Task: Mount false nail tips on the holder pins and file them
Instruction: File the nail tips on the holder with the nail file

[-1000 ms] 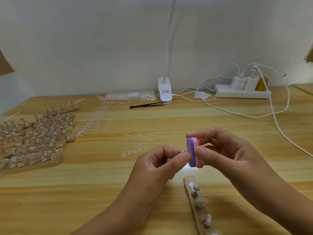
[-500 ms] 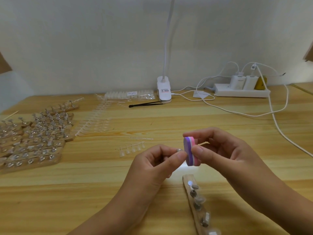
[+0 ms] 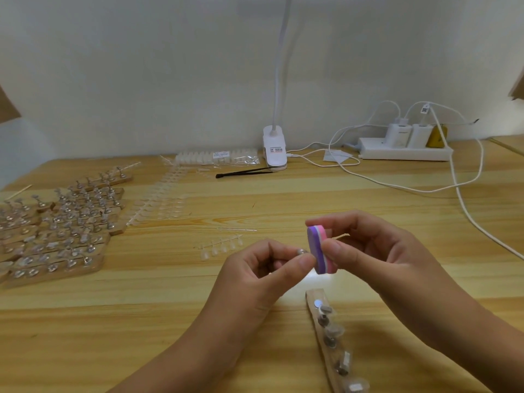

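Note:
My left hand pinches a small holder pin with a clear nail tip between thumb and fingers. My right hand grips a purple, white and pink buffer block, its purple face pressed against the tip. Below the hands a wooden holder strip lies on the table with several pins carrying clear tips. A short strip of loose clear tips lies left of the hands.
Many wooden holder strips with mounted tips fill the left side, with sprues of clear tips beside them. At the back stand a bag of tips, black tweezers, a clip lamp, a power strip and white cables.
The buffer block has shifted slightly down and left against the tip between the frames. Both hands stay in nearly the same place.

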`<state>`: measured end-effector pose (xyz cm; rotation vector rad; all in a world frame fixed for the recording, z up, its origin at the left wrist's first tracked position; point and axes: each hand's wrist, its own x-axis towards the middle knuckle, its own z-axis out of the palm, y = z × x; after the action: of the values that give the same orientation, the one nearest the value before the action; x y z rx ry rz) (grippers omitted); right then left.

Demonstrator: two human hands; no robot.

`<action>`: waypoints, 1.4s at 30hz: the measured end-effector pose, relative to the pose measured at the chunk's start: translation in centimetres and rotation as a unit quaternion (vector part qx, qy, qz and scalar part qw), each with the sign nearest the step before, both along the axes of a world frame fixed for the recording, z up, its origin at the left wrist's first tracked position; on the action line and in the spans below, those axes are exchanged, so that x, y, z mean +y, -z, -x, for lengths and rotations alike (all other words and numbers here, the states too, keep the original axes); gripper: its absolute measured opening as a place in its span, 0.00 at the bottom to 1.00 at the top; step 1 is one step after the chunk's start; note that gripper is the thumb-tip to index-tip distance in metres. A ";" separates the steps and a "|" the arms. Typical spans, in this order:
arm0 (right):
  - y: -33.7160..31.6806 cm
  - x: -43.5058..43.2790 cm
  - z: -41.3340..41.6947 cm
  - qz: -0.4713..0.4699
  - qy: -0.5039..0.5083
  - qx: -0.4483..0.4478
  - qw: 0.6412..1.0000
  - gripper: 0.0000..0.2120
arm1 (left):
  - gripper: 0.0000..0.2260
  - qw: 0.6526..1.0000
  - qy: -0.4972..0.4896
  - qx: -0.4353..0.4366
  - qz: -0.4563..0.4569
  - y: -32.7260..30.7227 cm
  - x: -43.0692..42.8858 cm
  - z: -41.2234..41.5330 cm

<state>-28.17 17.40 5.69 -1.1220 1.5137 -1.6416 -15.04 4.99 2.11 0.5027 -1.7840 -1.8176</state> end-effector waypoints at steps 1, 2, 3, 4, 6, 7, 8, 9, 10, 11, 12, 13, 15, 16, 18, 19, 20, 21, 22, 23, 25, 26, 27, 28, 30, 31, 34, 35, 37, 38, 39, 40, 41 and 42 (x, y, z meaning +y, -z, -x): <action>0.0 0.0 0.1 0.000 0.002 0.002 1.000 0.13 | 0.15 1.000 0.002 -0.001 0.002 0.0 0.1 0.0; 0.0 0.0 0.2 -0.001 -0.004 0.005 1.000 0.11 | 0.15 1.000 0.002 0.000 0.000 -0.1 0.0 0.0; 0.0 0.0 0.2 -0.004 -0.015 0.010 1.000 0.09 | 0.15 1.000 0.001 0.002 0.001 -0.1 -0.1 0.0; 0.0 0.1 0.2 -0.008 -0.026 0.020 0.999 0.09 | 0.15 1.000 0.002 0.001 0.008 -0.1 -0.2 -0.1; 0.0 0.1 0.3 -0.012 -0.034 0.034 0.999 0.11 | 0.14 0.999 0.016 -0.009 0.036 -0.1 -0.1 -0.3; 0.0 0.2 0.4 -0.013 -0.036 0.038 0.999 0.11 | 0.13 0.998 0.027 -0.014 0.049 -0.1 0.1 -0.3; -0.1 0.2 0.5 -0.013 -0.040 0.045 0.998 0.11 | 0.12 0.998 0.036 -0.017 0.056 -0.1 0.3 -0.2; -0.1 0.3 0.6 -0.015 -0.046 0.054 0.997 0.11 | 0.11 0.997 0.038 -0.017 0.058 -0.2 0.3 -0.2; -0.2 0.4 0.8 -0.019 -0.054 0.063 0.996 0.12 | 0.11 0.998 0.033 -0.014 0.054 -0.2 0.3 -0.2; -0.3 0.4 0.9 -0.022 -0.060 0.072 0.995 0.12 | 0.11 0.998 0.025 -0.010 0.048 -0.3 0.1 -0.2; -0.3 0.4 1.0 -0.024 -0.065 0.078 0.995 0.13 | 0.12 0.999 0.019 -0.009 0.047 -0.3 -0.1 -0.2; -0.3 0.4 1.0 -0.025 -0.069 0.082 0.994 0.13 | 0.12 0.998 0.021 -0.011 0.056 -0.3 -0.2 -0.3; -0.4 0.3 1.0 -0.027 -0.079 0.084 0.993 0.14 | 0.12 0.995 0.044 -0.021 0.090 -0.2 0.1 -0.4; -0.4 0.3 1.0 -0.027 -0.083 0.085 0.992 0.15 | 0.12 0.993 0.055 -0.024 0.104 -0.2 0.3 -0.4; -0.5 0.5 1.1 -0.030 -0.086 0.095 0.991 0.15 | 0.12 0.992 0.053 -0.027 0.115 -0.4 0.2 -0.3; -0.6 0.5 1.2 -0.032 -0.083 0.104 0.991 0.15 | 0.13 0.993 0.041 -0.026 0.109 -0.4 -0.1 -0.3; -0.7 0.5 1.2 -0.033 -0.080 0.110 0.990 0.14 | 0.14 0.994 0.026 -0.023 0.101 -0.5 -0.4 -0.3; -0.7 0.5 1.2 -0.033 -0.077 0.111 0.990 0.14 | 0.15 0.995 0.014 -0.019 0.095 -0.5 -0.6 -0.3; -0.6 0.5 1.2 -0.031 -0.076 0.103 0.991 0.13 | 0.15 0.995 0.009 -0.018 0.096 -0.4 -0.6 -0.3; -0.5 0.5 1.2 -0.028 -0.075 0.092 0.993 0.13 | 0.14 0.995 0.011 -0.018 0.099 -0.4 -0.5 -0.3; -0.2 0.4 1.2 -0.024 -0.066 0.077 0.995 0.12 | 0.13 0.994 0.019 -0.019 0.102 -0.3 -0.3 -0.2; -0.1 0.4 1.2 -0.022 -0.060 0.073 0.995 0.11 | 0.13 0.995 0.016 -0.017 0.099 -0.3 -0.3 -0.2; -0.1 0.4 1.2 -0.021 -0.058 0.070 0.996 0.11 | 0.13 0.996 0.010 -0.015 0.092 -0.4 -0.4 -0.2; -0.2 0.4 1.1 -0.019 -0.064 0.064 0.996 0.10 | 0.13 0.996 0.001 -0.010 0.084 -0.5 -0.6 -0.3; -0.2 0.4 0.8 -0.016 -0.073 0.056 0.996 0.10 | 0.12 0.998 -0.007 -0.002 0.069 -0.7 -0.7 -0.4; -0.2 0.3 0.7 -0.010 -0.066 0.052 0.996 0.09 | 0.12 0.998 -0.003 0.001 0.061 -0.7 -0.6 -0.4; 0.1 0.2 0.7 0.016 -0.023 0.032 0.999 0.09 | 0.13 1.000 0.013 0.000 0.019 -0.5 0.0 -0.1; 0.1 0.2 0.7 0.018 -0.020 0.024 0.999 0.10 | 0.13 1.000 0.014 0.001 -0.002 -0.4 0.1 0.0; 0.1 0.2 0.6 0.012 -0.038 0.014 0.999 0.11 | 0.14 0.999 0.013 0.002 -0.032 -0.3 0.2 0.0; 0.1 0.2 0.5 0.009 -0.042 0.013 0.999 0.10 | 0.14 0.999 0.013 0.002 -0.041 -0.2 0.2 0.0; 0.1 0.1 0.5 0.013 -0.035 0.013 0.999 0.11 | 0.13 0.999 0.013 0.002 -0.048 -0.2 0.2 0.0; 0.1 0.2 0.6 0.020 -0.018 0.014 1.000 0.11 | 0.12 0.999 0.016 0.001 -0.052 -0.2 0.2 0.0; 0.2 0.2 0.6 0.026 0.001 0.019 0.999 0.12 | 0.11 0.998 0.019 -0.001 -0.056 -0.2 0.3 0.1; 0.2 0.3 0.6 0.026 0.011 0.028 0.999 0.12 | 0.11 0.998 0.021 -0.003 -0.063 -0.2 0.3 0.1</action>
<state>-28.76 17.67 5.47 -1.1941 1.5307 -1.6859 -15.15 5.32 2.27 0.5218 -1.7034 -1.9690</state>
